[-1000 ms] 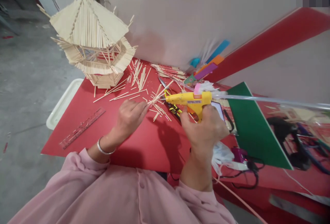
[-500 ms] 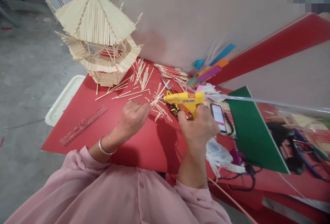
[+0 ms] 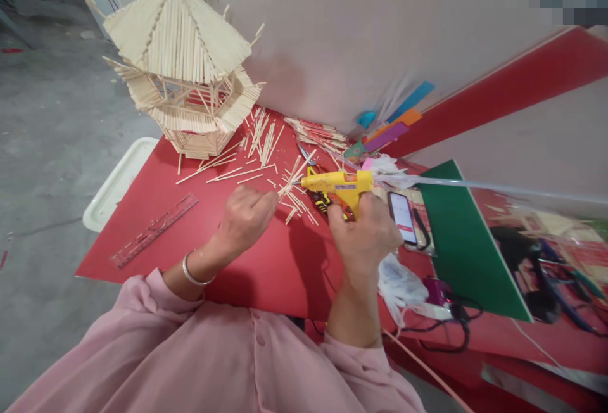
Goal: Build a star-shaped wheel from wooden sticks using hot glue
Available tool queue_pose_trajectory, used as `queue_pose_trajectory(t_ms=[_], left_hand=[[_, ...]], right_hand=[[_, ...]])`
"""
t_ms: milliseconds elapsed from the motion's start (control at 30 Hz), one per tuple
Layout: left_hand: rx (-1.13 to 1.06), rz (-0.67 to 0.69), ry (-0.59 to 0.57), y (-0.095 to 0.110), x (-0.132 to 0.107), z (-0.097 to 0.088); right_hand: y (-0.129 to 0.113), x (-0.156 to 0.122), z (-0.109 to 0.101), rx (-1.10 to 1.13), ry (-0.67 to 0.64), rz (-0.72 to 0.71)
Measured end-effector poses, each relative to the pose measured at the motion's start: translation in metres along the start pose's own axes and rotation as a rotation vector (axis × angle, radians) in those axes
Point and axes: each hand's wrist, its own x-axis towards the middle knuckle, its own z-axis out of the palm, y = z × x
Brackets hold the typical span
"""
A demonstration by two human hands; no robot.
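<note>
My right hand (image 3: 368,226) is wrapped round the handle of a yellow glue gun (image 3: 335,182), and a long clear glue stick (image 3: 441,181) runs out of its back. Its nozzle points left, close to the fingertips of my left hand (image 3: 249,213). Those fingers are pinched together on thin wooden sticks (image 3: 297,172), which cross one another at the nozzle; how many are held is hard to see against the loose sticks behind. A pavilion model (image 3: 178,52) built of pale sticks stands upright at the back left, apart from both hands.
Loose sticks (image 3: 266,140) lie scattered on the red board (image 3: 185,235), with a clear ruler (image 3: 154,230) at left. Pliers (image 3: 319,197) lie beneath the glue gun. Right of it are a phone (image 3: 403,216), a plastic bag (image 3: 401,283), cables and a green board (image 3: 468,242).
The glue gun and my right hand have shifted very slightly left. The sticks at my left fingertips have tilted a little; my left hand stays almost still.
</note>
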Motion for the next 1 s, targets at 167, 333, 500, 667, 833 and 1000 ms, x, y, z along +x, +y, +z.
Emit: queue_pose_trajectory(t_ms=[167, 333, 500, 667, 833, 1000], left_hand=[[-0.011, 0.010, 0.030, 0.0002, 0.0007, 0.0010], [0.026, 0.006, 0.010, 0.0006, 0.0005, 0.0007], [0.004, 0.014, 0.030, 0.0006, 0.0006, 0.0006], [0.007, 0.007, 0.056, -0.0008, -0.0004, 0.0024], [0.011, -0.016, 0.048, -0.0025, -0.0034, 0.0041], [-0.026, -0.067, 0.024, -0.0035, -0.0054, 0.0044]], right_hand=[[0.0003, -0.0004, 0.0008, -0.003, -0.003, -0.013], [0.0007, -0.0002, 0.0012, 0.006, -0.027, -0.003], [0.0023, -0.0008, 0.0026, 0.010, -0.037, -0.011], [0.0012, -0.0022, 0.0031, 0.013, -0.012, 0.007], [0.0015, -0.0035, 0.0027, 0.002, 0.002, -0.011], [0.0028, -0.0050, 0.0030, -0.011, -0.009, -0.014]])
